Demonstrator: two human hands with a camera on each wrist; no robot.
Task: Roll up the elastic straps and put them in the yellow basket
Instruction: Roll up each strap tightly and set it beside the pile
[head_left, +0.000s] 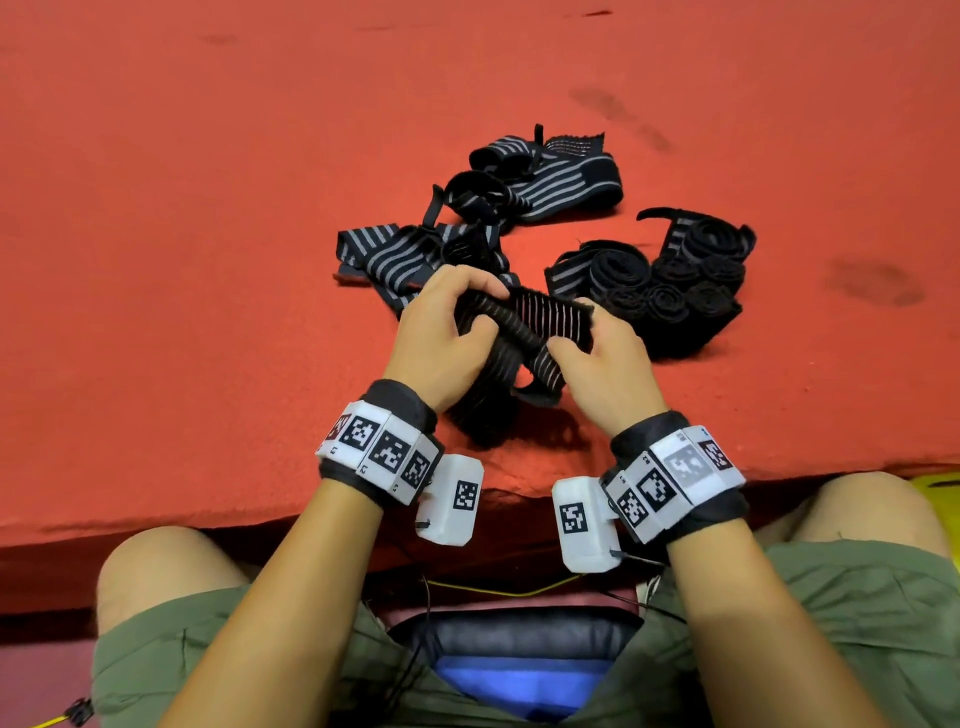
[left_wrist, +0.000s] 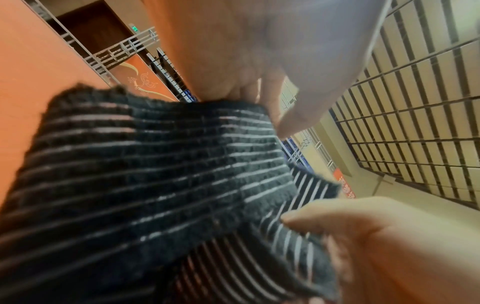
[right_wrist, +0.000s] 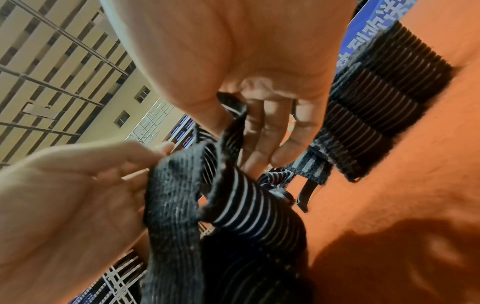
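A seated person's left hand (head_left: 441, 332) and right hand (head_left: 597, 358) each pinch an end of a black striped elastic strap (head_left: 540, 322), held just above the red mat (head_left: 208, 260) near its front edge; loose straps (head_left: 524, 176) and rolled straps (head_left: 670, 280) lie behind.

Black strap with thin grey stripes (head_left: 524, 322), red mat (head_left: 208, 208), olive-green shorts (head_left: 857, 597), black-and-white patterned wristbands (head_left: 384, 449)

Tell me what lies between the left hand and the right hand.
In the head view, the striped elastic strap spans the gap, gripped by the left hand and the right hand.
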